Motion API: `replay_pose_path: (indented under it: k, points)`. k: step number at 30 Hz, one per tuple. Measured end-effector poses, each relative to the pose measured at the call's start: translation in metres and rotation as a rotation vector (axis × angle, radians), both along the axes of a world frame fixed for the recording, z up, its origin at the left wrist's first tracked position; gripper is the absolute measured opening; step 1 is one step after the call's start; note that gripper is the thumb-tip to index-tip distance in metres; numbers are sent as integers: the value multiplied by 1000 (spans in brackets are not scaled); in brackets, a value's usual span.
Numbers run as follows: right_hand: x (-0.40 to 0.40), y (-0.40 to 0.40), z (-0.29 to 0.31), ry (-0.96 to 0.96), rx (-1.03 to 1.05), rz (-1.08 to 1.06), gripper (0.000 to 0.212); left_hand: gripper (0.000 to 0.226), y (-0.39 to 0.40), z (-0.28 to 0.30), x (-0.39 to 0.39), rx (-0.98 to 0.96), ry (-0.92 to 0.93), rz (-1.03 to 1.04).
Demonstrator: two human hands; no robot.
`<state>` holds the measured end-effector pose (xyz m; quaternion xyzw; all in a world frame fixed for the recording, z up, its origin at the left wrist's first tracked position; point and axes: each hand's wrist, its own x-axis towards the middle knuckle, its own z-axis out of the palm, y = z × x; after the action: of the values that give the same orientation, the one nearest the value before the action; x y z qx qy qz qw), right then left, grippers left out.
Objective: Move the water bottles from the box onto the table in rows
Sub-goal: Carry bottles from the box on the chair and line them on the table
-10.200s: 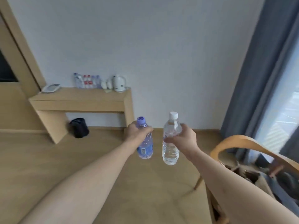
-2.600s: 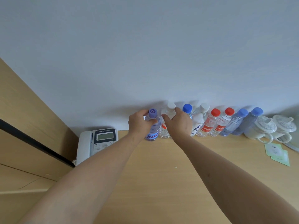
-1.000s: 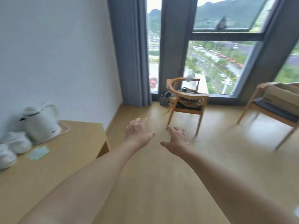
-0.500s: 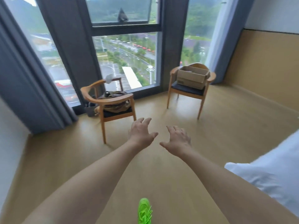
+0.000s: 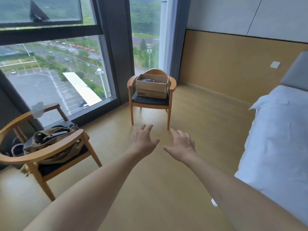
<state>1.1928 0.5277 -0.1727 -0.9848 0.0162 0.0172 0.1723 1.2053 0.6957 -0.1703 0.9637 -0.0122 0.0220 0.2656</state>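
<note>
From the head camera, I see the box [image 5: 151, 85] sitting on the seat of the far chair [image 5: 150, 100], right by the window [image 5: 55, 67]. Everything else I place from that box.

My left hand [image 5: 143, 140] and my right hand [image 5: 180, 144] are both out in front of me, well short of the box and lower in the picture. The fingers are spread and loose. Both hands hold nothing, and they are a little apart from each other.

I think the step now is to walk back to the box for more bottles. To do it well, I should go straight at the chair, stop close, and reach down through the open top, one hand for each bottle.

Inside the box I can see just a bit of something purple [image 5: 147, 80]. It may be a bottle lying on its side, long way running left to right, but it is too small to be sure. The other bottles are hidden by the box walls.

Left of the box and nearer to me is a second chair [image 5: 41, 152] with a bag [image 5: 50, 140] on it. Right of the box is a bed [image 5: 275, 130].
</note>
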Motion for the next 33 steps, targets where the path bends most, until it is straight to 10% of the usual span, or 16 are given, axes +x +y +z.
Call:
replay_pose_path:
  k: [33]
  points:
    - [715,29,-81,192,129,-47,81,71,24,-67,748,36,118,14]
